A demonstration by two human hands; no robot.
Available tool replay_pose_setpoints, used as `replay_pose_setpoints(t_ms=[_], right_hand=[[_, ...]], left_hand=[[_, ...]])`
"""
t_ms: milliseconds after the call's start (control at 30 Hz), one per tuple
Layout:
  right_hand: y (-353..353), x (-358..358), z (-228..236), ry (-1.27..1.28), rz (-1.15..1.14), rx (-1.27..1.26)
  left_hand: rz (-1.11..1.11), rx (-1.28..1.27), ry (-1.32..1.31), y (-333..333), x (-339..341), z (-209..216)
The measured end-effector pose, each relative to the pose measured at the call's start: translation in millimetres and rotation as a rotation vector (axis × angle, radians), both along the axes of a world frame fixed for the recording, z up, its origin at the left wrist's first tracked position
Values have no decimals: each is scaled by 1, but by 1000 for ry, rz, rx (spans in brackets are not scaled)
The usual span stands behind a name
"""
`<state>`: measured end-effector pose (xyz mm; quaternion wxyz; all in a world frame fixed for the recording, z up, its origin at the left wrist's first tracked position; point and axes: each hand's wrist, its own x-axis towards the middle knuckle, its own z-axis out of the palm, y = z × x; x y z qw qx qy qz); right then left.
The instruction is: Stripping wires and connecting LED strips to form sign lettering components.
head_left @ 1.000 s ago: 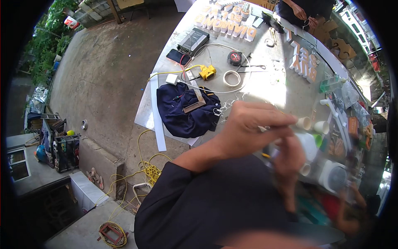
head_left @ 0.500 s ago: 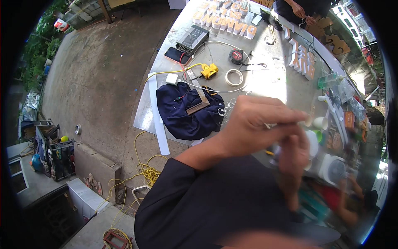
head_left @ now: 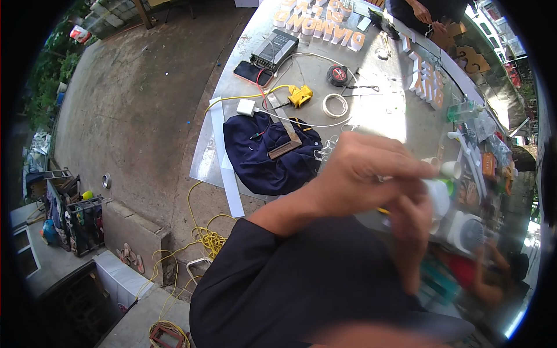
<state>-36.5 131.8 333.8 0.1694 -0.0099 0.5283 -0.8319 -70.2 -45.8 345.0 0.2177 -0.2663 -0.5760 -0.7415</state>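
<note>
In front of my body, my left hand (head_left: 368, 171) is closed, its fingers pressed together and pointing right. Just below its fingertips is my right hand (head_left: 411, 217), blurred and bent in against the left; the two seem to touch. Anything pinched between them is hidden. Beyond my left wrist lies a tangle of thin whitish loops (head_left: 328, 152). It borders a bundled dark blue cloth (head_left: 255, 168) on which a metal try square (head_left: 285, 149) rests.
On the table (head_left: 377, 110) lie a tape roll (head_left: 335, 105), tape measure (head_left: 337, 75), yellow socket (head_left: 300, 96), white adapter (head_left: 246, 107), phone (head_left: 253, 73), grey power unit (head_left: 275, 50) and block letters (head_left: 319, 29). Rightward are cups (head_left: 451, 169) and a fan (head_left: 466, 233). Another person's hands (head_left: 426, 14) work at the far side.
The whole view has shifted slightly. My right hand's fingers have drawn in lower beneath my left hand, which keeps its closed pose.
</note>
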Motion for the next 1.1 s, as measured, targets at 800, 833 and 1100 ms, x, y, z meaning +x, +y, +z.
replay_pose_setpoints(t_ms=[800, 833, 1100], right_hand=[[-3, -11, -4, -19, 270, -171], [-4, -10, -4, -10, 265, -211], [5, -19, 3, -6, 337, -121]], left_hand=[[-123, 164, 12, -10, -12, -6], [-133, 165, -3, -10, -12, -6], [-185, 159, 43, -9, -20, -11]])
